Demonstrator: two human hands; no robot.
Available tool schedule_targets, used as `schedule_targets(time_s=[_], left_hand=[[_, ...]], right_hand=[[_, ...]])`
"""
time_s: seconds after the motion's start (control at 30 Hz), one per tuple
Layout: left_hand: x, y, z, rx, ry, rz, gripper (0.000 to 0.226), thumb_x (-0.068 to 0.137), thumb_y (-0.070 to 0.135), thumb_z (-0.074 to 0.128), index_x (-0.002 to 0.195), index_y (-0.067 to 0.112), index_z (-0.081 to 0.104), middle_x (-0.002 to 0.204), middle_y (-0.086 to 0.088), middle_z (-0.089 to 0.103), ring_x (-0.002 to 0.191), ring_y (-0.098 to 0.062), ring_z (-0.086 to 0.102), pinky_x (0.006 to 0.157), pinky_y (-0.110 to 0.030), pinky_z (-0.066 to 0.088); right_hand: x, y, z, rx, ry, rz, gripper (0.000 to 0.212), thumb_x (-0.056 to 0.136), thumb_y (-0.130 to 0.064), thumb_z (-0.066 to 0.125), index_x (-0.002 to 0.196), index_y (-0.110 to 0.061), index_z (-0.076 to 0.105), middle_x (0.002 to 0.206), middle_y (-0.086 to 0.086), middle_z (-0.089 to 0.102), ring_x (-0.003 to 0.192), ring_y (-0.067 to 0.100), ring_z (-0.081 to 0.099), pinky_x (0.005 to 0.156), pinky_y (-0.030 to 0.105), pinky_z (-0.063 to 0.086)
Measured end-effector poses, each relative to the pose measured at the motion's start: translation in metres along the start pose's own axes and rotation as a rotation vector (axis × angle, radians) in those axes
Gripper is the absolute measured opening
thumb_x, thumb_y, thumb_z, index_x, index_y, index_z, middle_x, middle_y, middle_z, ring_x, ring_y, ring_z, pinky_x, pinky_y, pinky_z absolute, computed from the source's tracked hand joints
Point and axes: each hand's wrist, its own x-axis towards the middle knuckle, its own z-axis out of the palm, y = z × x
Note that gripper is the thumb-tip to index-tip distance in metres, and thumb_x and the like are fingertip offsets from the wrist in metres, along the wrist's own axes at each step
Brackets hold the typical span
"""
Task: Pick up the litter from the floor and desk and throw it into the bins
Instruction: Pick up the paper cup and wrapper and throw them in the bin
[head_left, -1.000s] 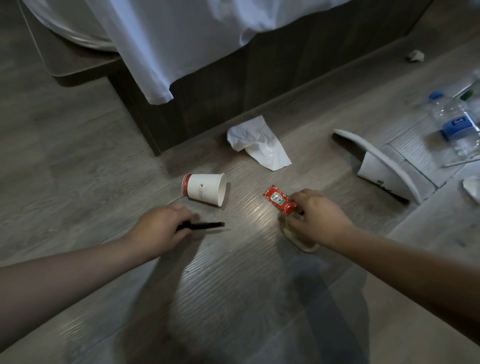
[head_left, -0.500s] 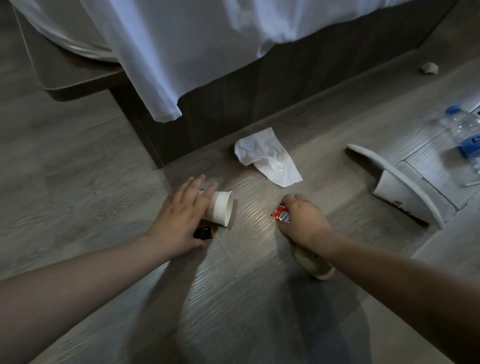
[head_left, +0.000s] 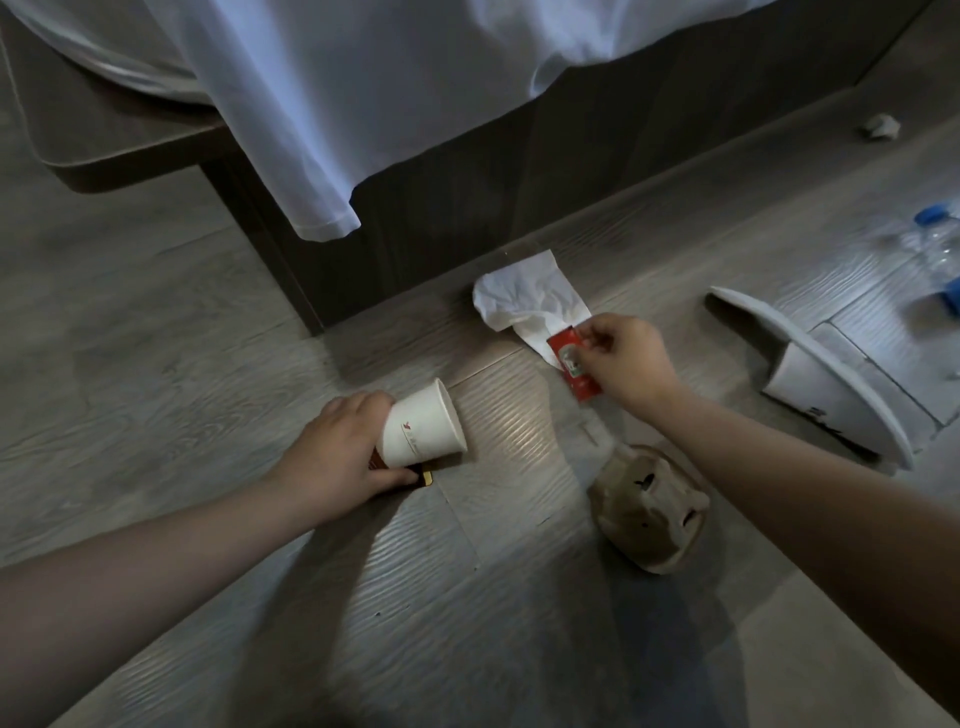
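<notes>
The left hand (head_left: 337, 457) curls its fingers round the base of a white paper cup (head_left: 423, 434) with a small red mark. The cup lies on its side low at the floor (head_left: 156, 338), long axis left to right, open mouth facing right. The right hand (head_left: 626, 358) pinches a red ketchup packet (head_left: 571, 366) near its far end, its length slanting down-right, over the edge of a crumpled white tissue (head_left: 524, 296).

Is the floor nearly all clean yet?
Not yet. No bin shows, so nothing looks thrown away. The left hand grips the paper cup; the right hand pinches the red sauce packet. The tissue, brown pulp tray, paper ball and bottle lie on the floor.
</notes>
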Motion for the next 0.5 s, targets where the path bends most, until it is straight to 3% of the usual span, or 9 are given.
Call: schedule_targets(time_s=[0.17,0.23,0.3,0.4,0.5], left_hand=[[-0.013,-0.008,-0.016,0.066,-0.053,-0.042,0.067,0.060,0.057,0.078,0.111,0.021,0.052,0.107,0.003,0.048,0.099,-0.016,0.048,0.080,-0.028,0.038],[-0.023,-0.009,-0.015,0.088,-0.145,-0.060,0.075,0.055,0.063,0.077,0.114,0.026,0.050,0.110,0.006,0.045,0.101,-0.014,0.047,0.084,-0.028,0.041],[-0.029,-0.008,-0.012,0.115,-0.200,-0.054,0.085,0.049,0.073,0.073,0.117,0.031,0.046,0.112,0.008,0.042,0.104,-0.012,0.044,0.090,-0.031,0.044],[-0.028,-0.005,-0.013,0.061,-0.184,-0.042,0.095,0.043,0.080,0.070,0.121,0.033,0.045,0.113,0.012,0.041,0.106,-0.008,0.043,0.092,-0.028,0.043],[-0.020,-0.001,-0.012,0.040,-0.217,0.020,0.096,0.044,0.078,0.074,0.123,0.032,0.046,0.115,0.010,0.043,0.108,-0.010,0.044,0.096,-0.026,0.042]], right_hand=[[0.022,-0.007,0.013,-0.049,0.048,-0.016,0.021,0.090,-0.007,0.059,0.109,-0.009,0.067,0.104,0.007,0.063,0.078,0.012,0.058,0.053,0.010,0.041],[0.026,-0.007,0.018,-0.158,0.030,-0.011,0.029,0.091,-0.012,0.059,0.119,-0.009,0.063,0.120,0.011,0.058,0.097,0.020,0.060,0.072,0.020,0.050],[0.029,-0.006,0.023,-0.221,-0.036,0.055,0.047,0.091,-0.020,0.062,0.135,-0.010,0.049,0.137,0.013,0.046,0.118,0.027,0.052,0.096,0.035,0.047],[0.029,-0.006,0.027,-0.251,-0.118,0.068,0.071,0.086,-0.025,0.069,0.145,-0.012,0.031,0.144,0.013,0.039,0.128,0.029,0.044,0.102,0.037,0.040],[0.029,-0.004,0.031,-0.321,-0.162,0.014,0.079,0.087,-0.022,0.068,0.150,-0.016,0.021,0.146,0.012,0.039,0.131,0.031,0.043,0.105,0.040,0.039]])
